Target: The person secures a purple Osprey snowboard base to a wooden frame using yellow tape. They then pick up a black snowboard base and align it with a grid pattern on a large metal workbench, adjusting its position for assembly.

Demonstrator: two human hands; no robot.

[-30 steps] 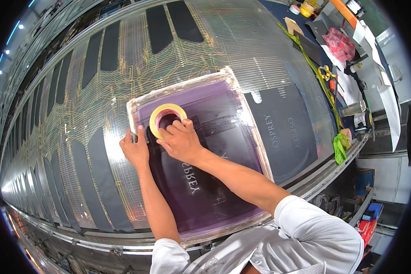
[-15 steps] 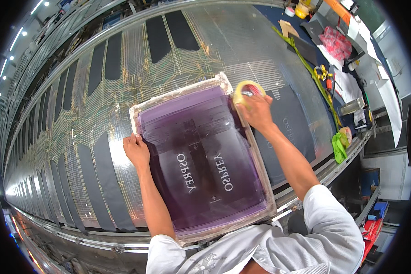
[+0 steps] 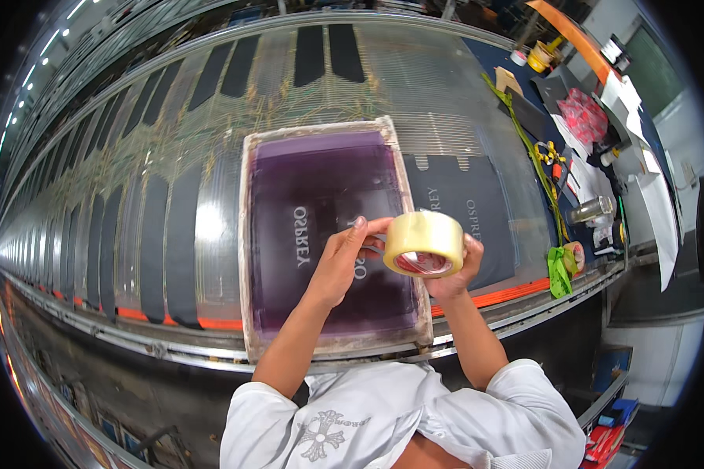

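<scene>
Both forearms rise from the lower edge, raised above a purple printing screen (image 3: 328,234) on the long table (image 3: 172,195). The right hand (image 3: 455,273) curls closed around a roll of clear packing tape (image 3: 423,244), glossy, yellowish and held on edge. The left hand (image 3: 343,262), just beside it, pinches at the roll's near rim with thumb and fingertips.

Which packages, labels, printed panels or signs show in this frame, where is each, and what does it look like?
Printing screen: middle of the long table, rectangular pale frame, purple mesh with mirrored white lettering.
Dark fabric panel: right of the screen, flat, white printed lettering.
Tape roll: held up in the right hand, clear yellowish, reddish core label; left hand at its edge.
Pink-red package: side bench, far right, crumpled.
White sheets: right edge, unreadable.
</scene>
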